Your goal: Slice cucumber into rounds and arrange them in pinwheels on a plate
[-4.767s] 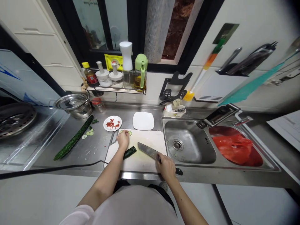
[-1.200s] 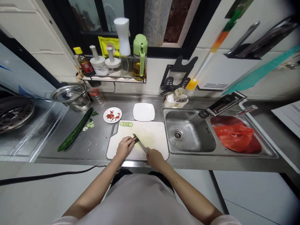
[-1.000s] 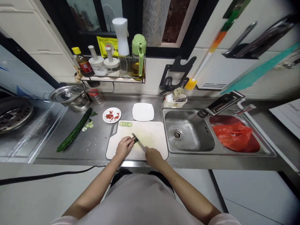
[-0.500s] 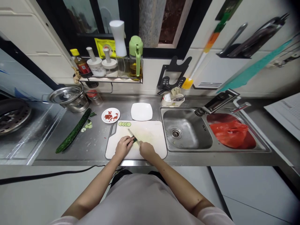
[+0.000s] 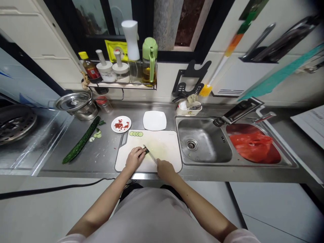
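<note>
My left hand (image 5: pixel 135 158) is closed over a short piece of cucumber (image 5: pixel 146 150) on the white cutting board (image 5: pixel 169 138), its fingers hiding most of the piece. A knife (image 5: pixel 151 155) is in my right hand (image 5: pixel 165 170), which is wrapped round the handle. The blade slants up and left, its tip close to the cucumber piece; whether it touches I cannot tell. Several overlapping cucumber slices (image 5: pixel 136 134) lie at the board's top left. Behind the board are a white plate (image 5: pixel 155 120) and a round white plate (image 5: pixel 114 129) bearing chopped red bits.
On the steel counter to the left lie a long cucumber (image 5: pixel 82 141) and some green trimmings (image 5: pixel 97 134). A lidded pot (image 5: pixel 86 109) stands behind them. At the right is a double sink (image 5: pixel 205 138) with a red plastic bag (image 5: pixel 250 145). Bottles (image 5: pixel 150 64) line a wall shelf.
My right hand has drawn the knife back, down and to the right, so its tip is now nearer my left fingers. My left hand still holds the cucumber piece. The view has shifted slightly.
</note>
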`<state>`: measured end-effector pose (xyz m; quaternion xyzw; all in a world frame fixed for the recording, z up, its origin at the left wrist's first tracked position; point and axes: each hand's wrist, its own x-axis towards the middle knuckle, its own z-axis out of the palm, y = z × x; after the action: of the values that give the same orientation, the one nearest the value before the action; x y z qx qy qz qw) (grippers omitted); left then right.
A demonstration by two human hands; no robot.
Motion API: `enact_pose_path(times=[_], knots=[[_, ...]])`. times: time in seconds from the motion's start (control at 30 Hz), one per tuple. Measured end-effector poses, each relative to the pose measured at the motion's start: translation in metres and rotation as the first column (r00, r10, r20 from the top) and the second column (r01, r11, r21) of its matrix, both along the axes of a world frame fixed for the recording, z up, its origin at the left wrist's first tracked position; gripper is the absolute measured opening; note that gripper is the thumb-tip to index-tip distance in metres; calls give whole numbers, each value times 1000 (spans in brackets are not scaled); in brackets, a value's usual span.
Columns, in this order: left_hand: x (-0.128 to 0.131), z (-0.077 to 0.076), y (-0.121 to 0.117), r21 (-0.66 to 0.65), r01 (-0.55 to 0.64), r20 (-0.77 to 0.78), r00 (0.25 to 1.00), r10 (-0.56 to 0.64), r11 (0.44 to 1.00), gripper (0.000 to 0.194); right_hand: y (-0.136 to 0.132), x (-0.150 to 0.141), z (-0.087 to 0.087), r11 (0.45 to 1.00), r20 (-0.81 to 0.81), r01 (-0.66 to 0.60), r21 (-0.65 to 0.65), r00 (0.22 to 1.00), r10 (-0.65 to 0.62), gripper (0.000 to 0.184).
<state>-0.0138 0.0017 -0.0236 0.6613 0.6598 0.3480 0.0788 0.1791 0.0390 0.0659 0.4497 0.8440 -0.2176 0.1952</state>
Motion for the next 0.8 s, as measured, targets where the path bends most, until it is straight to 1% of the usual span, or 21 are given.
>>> enact_pose_path(times=[0.2,0.57,0.8], knots=[[-1,-1,1,-1,3,-7,1000,-3,1000,22,6,-11,-12,999,-34,-15,34,999,16,29],[-1,-3,1,7,7,-2,1000,-7,1000,22,17,-25,-25,999,-70,-33,23,997,34,28],[-1,-3,1,2,2,1,1000,-2,1000,21,19,-26,-30,999,-77,-33,29,996,36,28]])
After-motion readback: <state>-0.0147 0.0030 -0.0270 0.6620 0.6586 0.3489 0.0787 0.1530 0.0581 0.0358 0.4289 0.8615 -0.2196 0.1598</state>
